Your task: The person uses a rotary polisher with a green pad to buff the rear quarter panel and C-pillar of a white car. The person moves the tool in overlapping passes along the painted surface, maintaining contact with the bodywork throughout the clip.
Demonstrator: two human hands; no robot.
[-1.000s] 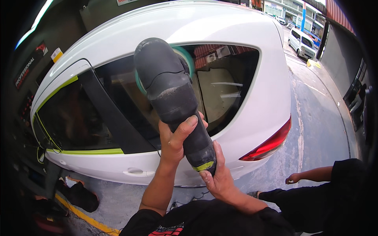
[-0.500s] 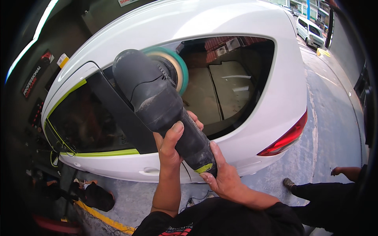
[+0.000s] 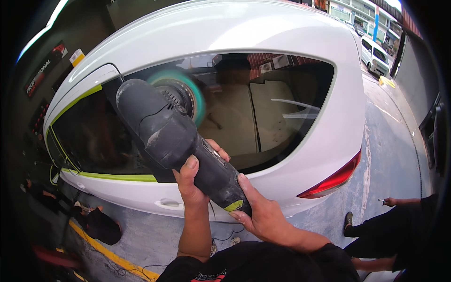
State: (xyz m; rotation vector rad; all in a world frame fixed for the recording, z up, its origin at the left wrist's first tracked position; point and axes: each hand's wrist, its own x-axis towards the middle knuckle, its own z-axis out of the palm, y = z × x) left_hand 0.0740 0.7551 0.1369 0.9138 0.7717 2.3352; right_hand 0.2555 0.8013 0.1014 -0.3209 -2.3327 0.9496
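Both my hands grip a black power polisher [image 3: 164,129] with dust on its body. My left hand [image 3: 191,181] is wrapped round the front of its handle, thumb on top. Behind it, my right hand [image 3: 260,207] holds the rear end, beside a scrap of yellow-green tape. The round green pad [image 3: 199,101] is blurred and lies against the dark rear side window [image 3: 286,103] of a white car [image 3: 211,33], near that window's front edge. Part of the pad is hidden behind the polisher's head.
Yellow-green tape [image 3: 117,176] edges the rear door's window. A red tail light [image 3: 331,176] is at the right. Someone in black [image 3: 404,230] stands at the lower right; another person [image 3: 101,225] is low at the left. Cables [image 3: 127,268] lie on the floor. A white van [image 3: 374,56] stands outside.
The polisher has moved left across the glass with both hands on it, and its pad now looks blurred. The view has shifted slightly.
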